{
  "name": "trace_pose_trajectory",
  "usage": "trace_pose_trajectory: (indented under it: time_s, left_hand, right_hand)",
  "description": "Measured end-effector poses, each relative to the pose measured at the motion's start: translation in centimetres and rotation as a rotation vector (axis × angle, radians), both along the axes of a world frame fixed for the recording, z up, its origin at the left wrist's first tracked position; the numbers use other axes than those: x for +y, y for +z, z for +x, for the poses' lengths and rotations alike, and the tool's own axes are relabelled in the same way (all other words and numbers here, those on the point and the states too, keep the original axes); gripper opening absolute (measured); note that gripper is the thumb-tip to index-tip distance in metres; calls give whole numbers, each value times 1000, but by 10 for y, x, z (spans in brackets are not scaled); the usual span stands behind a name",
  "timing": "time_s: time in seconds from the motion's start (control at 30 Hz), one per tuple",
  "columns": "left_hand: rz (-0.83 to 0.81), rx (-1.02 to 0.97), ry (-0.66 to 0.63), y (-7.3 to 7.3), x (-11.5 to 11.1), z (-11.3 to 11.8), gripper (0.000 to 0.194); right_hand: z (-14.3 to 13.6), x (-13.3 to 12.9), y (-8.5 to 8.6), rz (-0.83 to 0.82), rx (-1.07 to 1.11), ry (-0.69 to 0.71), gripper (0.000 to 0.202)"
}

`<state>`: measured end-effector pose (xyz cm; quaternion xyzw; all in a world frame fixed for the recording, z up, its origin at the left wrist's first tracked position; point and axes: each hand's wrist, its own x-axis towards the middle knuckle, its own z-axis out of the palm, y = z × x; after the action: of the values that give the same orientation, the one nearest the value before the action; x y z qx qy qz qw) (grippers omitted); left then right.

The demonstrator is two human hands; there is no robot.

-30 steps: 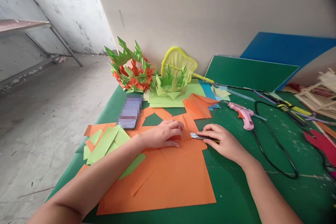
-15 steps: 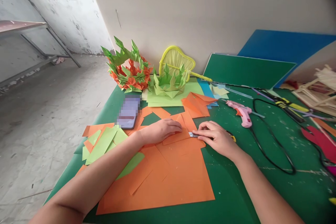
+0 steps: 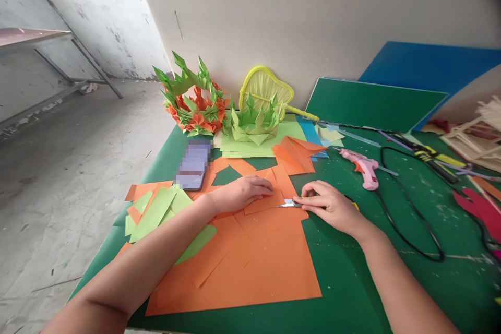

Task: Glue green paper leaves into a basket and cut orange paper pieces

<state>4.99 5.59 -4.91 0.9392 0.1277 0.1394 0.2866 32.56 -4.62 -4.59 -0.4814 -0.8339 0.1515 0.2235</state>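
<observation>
My left hand (image 3: 246, 192) lies over a small folded piece of orange paper (image 3: 262, 206), its fingers stretched out and pressing it down. In my right hand (image 3: 331, 204) is a utility knife (image 3: 289, 203), pinched between thumb and fingers. Its silver blade points left along the lower edge of the folded piece, and a bit of its yellow end shows behind the hand. Whether the blade is inside the fold I cannot tell. Under both lies a large orange sheet (image 3: 270, 266). Green paper pieces (image 3: 154, 214) are scattered beside my left forearm.
Behind my hands stand a green paper crown (image 3: 256, 125) and an orange-and-green folded-paper piece (image 3: 195, 109). A phone (image 3: 194, 164) lies to the left. On the right are a pink glue gun (image 3: 366, 169) with its black cord (image 3: 395, 219), and pliers (image 3: 428, 159).
My right hand has drawn slightly to the right with the knife, and more of the blade now shows. My left hand keeps its place on the paper. The view has shifted a little.
</observation>
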Motion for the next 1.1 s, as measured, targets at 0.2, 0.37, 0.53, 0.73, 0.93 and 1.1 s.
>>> trace_pose_trajectory:
  time_s: [0.2, 0.37, 0.53, 0.73, 0.93, 1.1]
  left_hand:
    - [-14, -31, -5, -1, 1, 0, 32]
    - [-35, -57, -6, 0, 1, 0, 31]
    - [-50, -59, -20, 2, 1, 1, 31]
    - [-53, -74, -27, 1, 1, 0, 30]
    - [-7, -66, -52, 2, 2, -1, 31]
    - [-23, -76, -58, 4, 3, 1, 31]
  right_hand:
    - [-12, 1, -1, -18, 37, 9, 30]
    - [-24, 0, -2, -23, 58, 34, 30]
    - [-30, -2, 0, -32, 68, 39, 28]
    - [-40, -3, 2, -23, 58, 39, 25]
    - [-48, -3, 1, -16, 54, 40, 24]
    - [-56, -3, 1, -18, 65, 53, 25]
